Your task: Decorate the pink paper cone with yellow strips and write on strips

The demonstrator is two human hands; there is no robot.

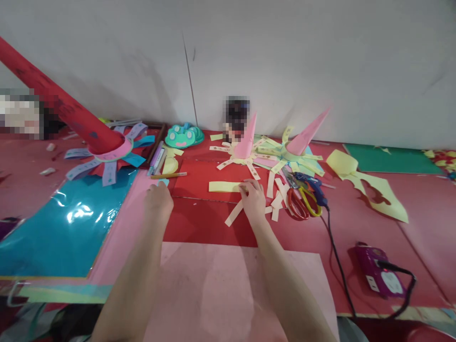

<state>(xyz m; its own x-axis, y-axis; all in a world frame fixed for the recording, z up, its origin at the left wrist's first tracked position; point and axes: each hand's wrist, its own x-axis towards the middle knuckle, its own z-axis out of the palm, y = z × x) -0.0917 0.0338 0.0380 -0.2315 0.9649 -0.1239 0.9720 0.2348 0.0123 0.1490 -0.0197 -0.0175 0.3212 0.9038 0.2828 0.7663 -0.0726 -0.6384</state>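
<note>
My right hand (253,199) rests on the red sheet (210,218), its fingertips pinching the right end of a yellow paper strip (224,186). A second pale strip (234,213) lies slanted just left of that hand. My left hand (158,199) is curled knuckles-up at the edge of a pink sheet (123,228), with a small blue scrap (164,182) at its fingertips. Whether it holds the scrap is hidden. A yellow pencil (169,175) lies just beyond it.
Two pink paper cones (246,140) (306,133) stand on strip flowers at the back. A red cone flower (103,142) is at left, beside a shiny blue sheet (64,228). Scissors (301,202), a glue gun (315,187) with its cord, and a purple device (379,275) lie right.
</note>
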